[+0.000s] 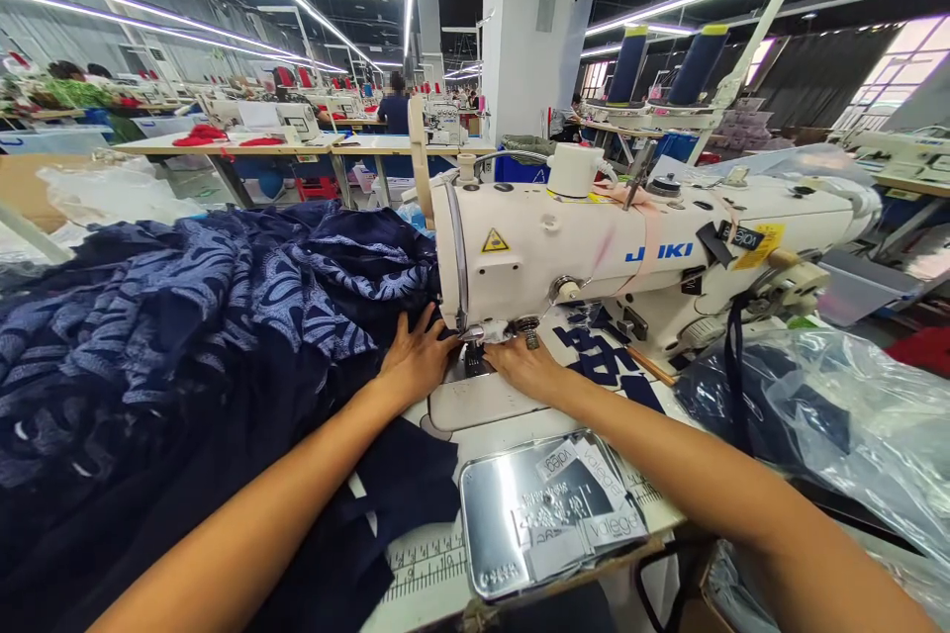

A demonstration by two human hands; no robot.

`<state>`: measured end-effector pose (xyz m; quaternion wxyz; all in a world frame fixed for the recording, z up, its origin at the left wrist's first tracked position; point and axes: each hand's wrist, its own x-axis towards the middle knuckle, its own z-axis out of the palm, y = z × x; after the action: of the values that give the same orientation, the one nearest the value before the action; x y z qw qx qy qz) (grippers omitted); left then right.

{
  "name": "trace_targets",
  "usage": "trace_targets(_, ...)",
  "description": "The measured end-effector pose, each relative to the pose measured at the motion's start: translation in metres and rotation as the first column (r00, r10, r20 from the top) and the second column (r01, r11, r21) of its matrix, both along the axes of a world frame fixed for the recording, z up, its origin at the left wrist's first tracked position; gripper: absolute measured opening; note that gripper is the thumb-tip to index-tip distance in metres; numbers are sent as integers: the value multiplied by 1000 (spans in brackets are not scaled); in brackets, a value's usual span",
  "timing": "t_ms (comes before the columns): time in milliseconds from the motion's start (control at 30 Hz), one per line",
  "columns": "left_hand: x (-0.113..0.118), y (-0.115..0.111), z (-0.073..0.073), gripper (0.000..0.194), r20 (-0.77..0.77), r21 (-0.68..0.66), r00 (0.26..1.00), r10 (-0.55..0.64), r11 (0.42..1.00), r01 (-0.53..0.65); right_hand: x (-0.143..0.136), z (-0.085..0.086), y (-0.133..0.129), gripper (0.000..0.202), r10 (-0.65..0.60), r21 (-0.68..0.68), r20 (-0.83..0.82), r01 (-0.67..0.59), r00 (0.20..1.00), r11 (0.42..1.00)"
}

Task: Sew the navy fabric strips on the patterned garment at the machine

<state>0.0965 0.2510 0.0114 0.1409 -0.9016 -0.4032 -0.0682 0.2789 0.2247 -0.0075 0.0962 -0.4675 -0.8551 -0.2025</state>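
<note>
A white sewing machine stands across the table, its needle area low at its left end. My left hand lies with fingers spread on the dark navy fabric, just left of the presser foot. To the right of the foot, my right hand rests low on the machine bed, partly behind the machine head; its fingertips are hidden, so I cannot make out what they touch. The fabric, with a pale blue leaf pattern, is heaped on the left and hangs toward me.
A metal tray with labels sits at the front edge. Dark fabric pieces lie behind my right hand. A clear plastic bag is at the right. Other tables and people are farther back.
</note>
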Motion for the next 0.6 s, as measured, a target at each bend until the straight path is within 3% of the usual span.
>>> trace_targets(233,3,6,-4,36,19,-10,1000,15,1000,-15,-3,-2,-2,32,-46,-47,52,49,998,998)
trace_targets(367,6,0,3,40,15,-78,999,43,996,-41,-5,2,-3,29,-99,-89,5,99,995,991)
trace_targets(467,-2,-24,17,41,-15,-161,1000,21,987,-23,-2,5,-4,27,-116,-107,-13,113,993,988)
trace_targets(600,-32,-73,33,42,-104,-244,992,-66,969,39,8,7,-11,24,-9,-150,-20,6,1000,989)
